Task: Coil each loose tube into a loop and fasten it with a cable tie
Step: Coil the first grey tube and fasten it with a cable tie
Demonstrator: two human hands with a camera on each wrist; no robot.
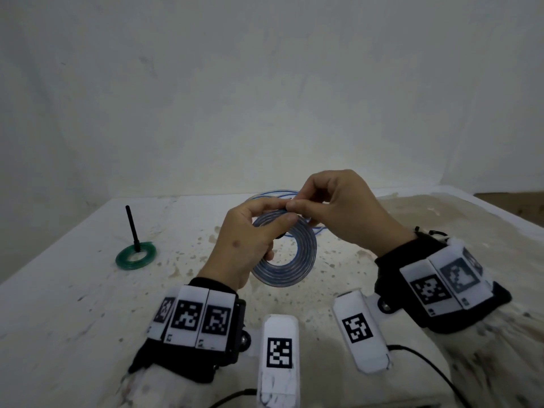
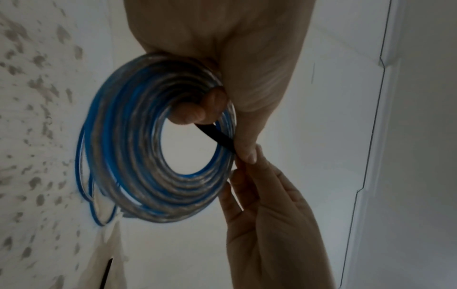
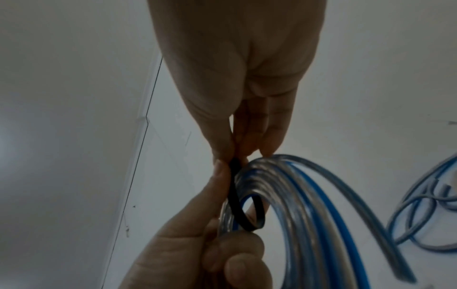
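Observation:
My left hand (image 1: 276,212) grips a coil of clear and blue tube (image 1: 287,257) above the table, thumb on its top and a finger (image 2: 197,109) hooked through its hole. A black cable tie (image 3: 237,199) loops round the coil's strands beside that finger. My right hand (image 1: 297,206) pinches the tie's end at the coil's top rim, its fingertips touching the left thumb. In the left wrist view the black cable tie (image 2: 217,138) runs from the hole up to the pinch. More blue tube (image 1: 282,193) lies loose on the table behind the coil.
A green tube coil (image 1: 135,256) lies at the left of the white stained table (image 1: 73,290), with a black tie tail (image 1: 132,228) standing up from it. A white wall rises behind. The loose blue tube (image 3: 420,205) curls to the right of the held coil.

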